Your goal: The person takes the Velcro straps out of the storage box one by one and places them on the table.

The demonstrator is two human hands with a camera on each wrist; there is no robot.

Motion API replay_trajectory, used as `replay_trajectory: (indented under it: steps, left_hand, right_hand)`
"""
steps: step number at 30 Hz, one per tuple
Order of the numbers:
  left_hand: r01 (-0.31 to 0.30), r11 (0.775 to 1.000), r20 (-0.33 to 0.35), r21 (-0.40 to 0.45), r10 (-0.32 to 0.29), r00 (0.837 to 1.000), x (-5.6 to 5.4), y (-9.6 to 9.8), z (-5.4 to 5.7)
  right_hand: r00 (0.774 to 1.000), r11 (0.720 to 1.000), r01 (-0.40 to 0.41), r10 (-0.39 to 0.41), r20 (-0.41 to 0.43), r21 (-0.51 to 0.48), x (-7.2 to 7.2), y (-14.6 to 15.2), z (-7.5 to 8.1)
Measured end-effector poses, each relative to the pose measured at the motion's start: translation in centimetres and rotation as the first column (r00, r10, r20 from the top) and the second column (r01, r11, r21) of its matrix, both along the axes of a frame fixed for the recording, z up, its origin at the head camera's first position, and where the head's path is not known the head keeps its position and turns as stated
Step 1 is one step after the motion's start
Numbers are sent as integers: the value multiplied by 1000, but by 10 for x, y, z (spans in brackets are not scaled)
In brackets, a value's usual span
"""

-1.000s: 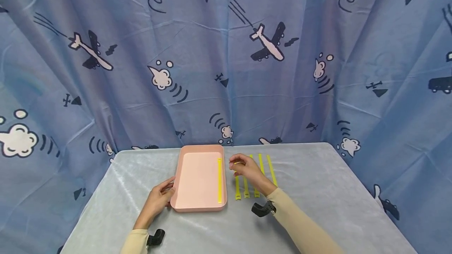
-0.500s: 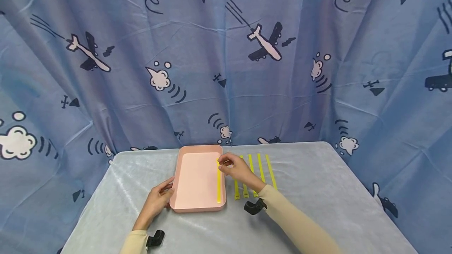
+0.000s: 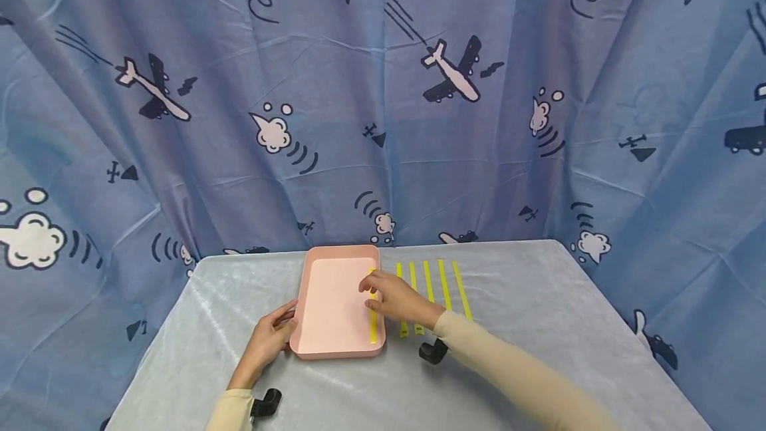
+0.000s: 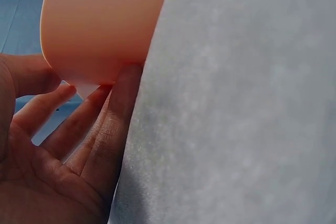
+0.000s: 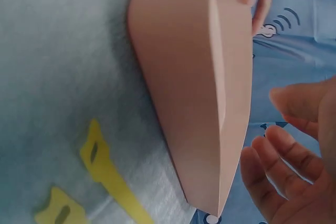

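Observation:
A pink tray (image 3: 332, 311) lies on the table with one yellow strap (image 3: 374, 330) along its right inner side. My left hand (image 3: 270, 338) holds the tray's left edge. In the left wrist view its thumb is at the rim and its fingers lie against the outer wall. Over the tray's right side hovers my right hand (image 3: 391, 296), overlapping the strap inside. The right wrist view shows this hand's thumb and fingers spread apart with nothing between them. Several more yellow straps with slotted heads (image 5: 96, 153) lie in a row right of the tray, partly hidden behind the right forearm.
The table (image 3: 526, 311) has a light grey cloth. Behind it hangs a blue curtain (image 3: 335, 171) printed with planes and clouds. A black wrist device (image 3: 433, 351) sits by the right sleeve, another black device (image 3: 266, 403) by the left.
My right hand has moved left from above the loose straps to over the tray's right side, and its thumb and fingers have parted. The left hand stays at the tray's edge.

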State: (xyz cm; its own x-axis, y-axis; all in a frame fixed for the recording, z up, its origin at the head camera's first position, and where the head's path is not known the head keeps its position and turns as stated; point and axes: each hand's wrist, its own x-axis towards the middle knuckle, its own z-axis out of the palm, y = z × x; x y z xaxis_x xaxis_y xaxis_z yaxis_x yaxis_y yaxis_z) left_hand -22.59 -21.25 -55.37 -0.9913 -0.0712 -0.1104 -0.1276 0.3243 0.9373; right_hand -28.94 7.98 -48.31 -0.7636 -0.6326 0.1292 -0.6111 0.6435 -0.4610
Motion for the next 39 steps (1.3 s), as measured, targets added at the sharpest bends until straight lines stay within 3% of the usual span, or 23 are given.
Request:
replay_trajectory:
  steps: [6, 11, 19, 27, 39]
  left_hand:
    - [2, 1000, -6, 2, -2, 1000, 0, 0, 0]
    - [0, 1000, -8, -2, 0, 1000, -1, 1, -1]
    - [8, 1000, -8, 5, -8, 1000, 0, 1, -1]
    - [2, 1000, -5, -5, -2, 1000, 1, -1, -1]
    - [16, 1000, -5, 11, -16, 1000, 2, -1, 1]
  right_hand:
    - [994, 986, -60, 73, -82, 156, -1, -4, -3]
    - [962, 953, -117, 179, -209, 278, -4, -10, -4]
    - [941, 882, -44, 194, -278, 469, -4, -19, -3]
    - [942, 831, -14, 198, -272, 556, -1, -27, -10]
    - [945, 852, -8, 177, -274, 523, -1, -29, -23]
